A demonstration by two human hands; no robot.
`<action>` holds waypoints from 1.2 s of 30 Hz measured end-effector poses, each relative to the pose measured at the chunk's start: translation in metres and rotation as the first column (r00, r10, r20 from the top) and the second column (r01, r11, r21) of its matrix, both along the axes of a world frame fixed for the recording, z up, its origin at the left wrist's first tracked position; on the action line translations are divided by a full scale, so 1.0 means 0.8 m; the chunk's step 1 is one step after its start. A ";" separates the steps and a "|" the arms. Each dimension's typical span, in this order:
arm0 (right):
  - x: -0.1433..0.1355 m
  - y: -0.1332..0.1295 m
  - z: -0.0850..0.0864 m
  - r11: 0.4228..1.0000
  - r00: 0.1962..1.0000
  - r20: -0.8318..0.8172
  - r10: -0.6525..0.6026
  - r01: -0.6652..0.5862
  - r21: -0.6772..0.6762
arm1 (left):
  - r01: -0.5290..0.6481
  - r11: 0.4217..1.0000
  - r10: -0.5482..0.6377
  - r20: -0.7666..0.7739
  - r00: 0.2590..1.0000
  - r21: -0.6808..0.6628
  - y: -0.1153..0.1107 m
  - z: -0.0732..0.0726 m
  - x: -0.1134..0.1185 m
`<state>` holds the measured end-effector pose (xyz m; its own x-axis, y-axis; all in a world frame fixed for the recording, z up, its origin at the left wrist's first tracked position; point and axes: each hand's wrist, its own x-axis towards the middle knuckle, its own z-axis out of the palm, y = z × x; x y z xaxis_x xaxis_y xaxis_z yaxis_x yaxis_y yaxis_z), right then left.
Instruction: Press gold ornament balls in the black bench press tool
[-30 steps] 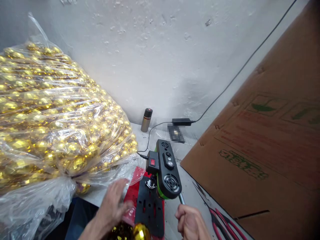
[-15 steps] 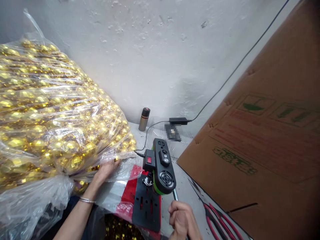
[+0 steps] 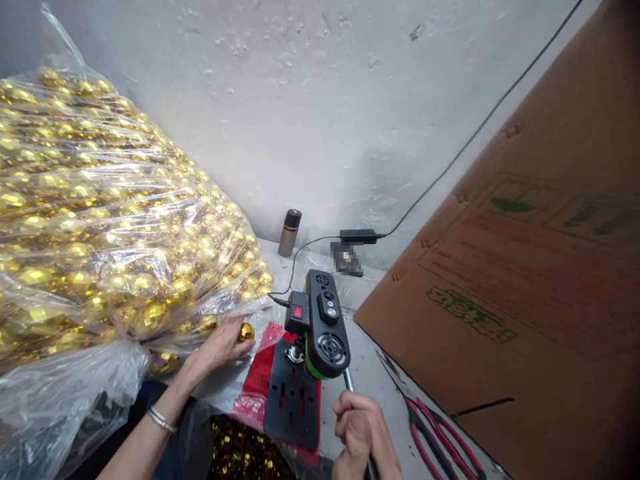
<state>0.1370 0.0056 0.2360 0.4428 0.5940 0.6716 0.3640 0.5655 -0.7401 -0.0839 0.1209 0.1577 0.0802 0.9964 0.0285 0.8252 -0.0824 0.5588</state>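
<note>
Between the fingers of my left hand (image 3: 223, 348) is a small gold faceted ball (image 3: 246, 333), beside the large clear bag of gold balls (image 3: 125, 220). My right hand (image 3: 363, 433) is wrapped round a metal rod with a dark handle (image 3: 349, 380), just below a black and green device (image 3: 327, 323). That device has round vents, a red switch and a cable, and stands on a black slotted plate (image 3: 294, 417). Red plastic (image 3: 260, 363) lies under and beside the plate.
A large cardboard box (image 3: 500, 280) leans at the right, with red-handled scissors (image 3: 435, 433) beside it. A dark-capped bottle (image 3: 289, 233) and a black power adapter (image 3: 360, 236) are near the wall. Gold pieces (image 3: 245, 450) lie below the plate.
My left hand has come out from under the bag's edge, and a gold ball now shows in its fingers. My right hand stays round the rod.
</note>
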 end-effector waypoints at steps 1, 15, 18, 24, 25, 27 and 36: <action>0.000 0.000 0.001 1.000 1.000 0.006 0.006 -0.006 -0.006 | -0.004 1.000 0.004 0.047 0.999 0.006 -0.004 -0.002 0.005; 0.006 0.006 0.038 0.999 0.999 0.011 0.038 -0.037 -0.034 | -0.046 0.981 0.181 0.804 0.567 -0.188 -0.069 -0.060 0.105; 0.011 0.009 0.035 0.999 0.998 0.052 0.030 -0.030 -0.015 | -0.030 0.996 0.079 0.669 0.739 -0.085 -0.079 -0.063 0.106; 0.016 0.011 0.029 0.997 0.993 0.107 0.056 -0.061 0.047 | 0.135 0.991 -0.131 0.456 0.880 0.023 -0.087 -0.053 0.106; 0.014 0.009 0.029 0.998 0.996 0.072 0.046 -0.048 0.030 | 0.159 0.987 -0.152 0.440 0.885 0.022 -0.088 -0.052 0.107; 0.009 0.007 0.031 0.999 0.999 0.034 0.040 -0.040 0.013 | 0.196 0.980 -0.190 0.408 0.893 0.027 -0.089 -0.049 0.109; 0.006 0.002 0.034 0.998 0.998 0.027 0.058 -0.058 -0.004 | 0.186 0.983 -0.181 0.253 0.950 0.004 -0.076 -0.036 0.142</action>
<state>0.1422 0.0072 0.2633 0.3889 0.6207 0.6809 0.3506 0.5837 -0.7324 0.0295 0.0603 0.1290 0.2541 0.9658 0.0517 0.6294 -0.2057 0.7493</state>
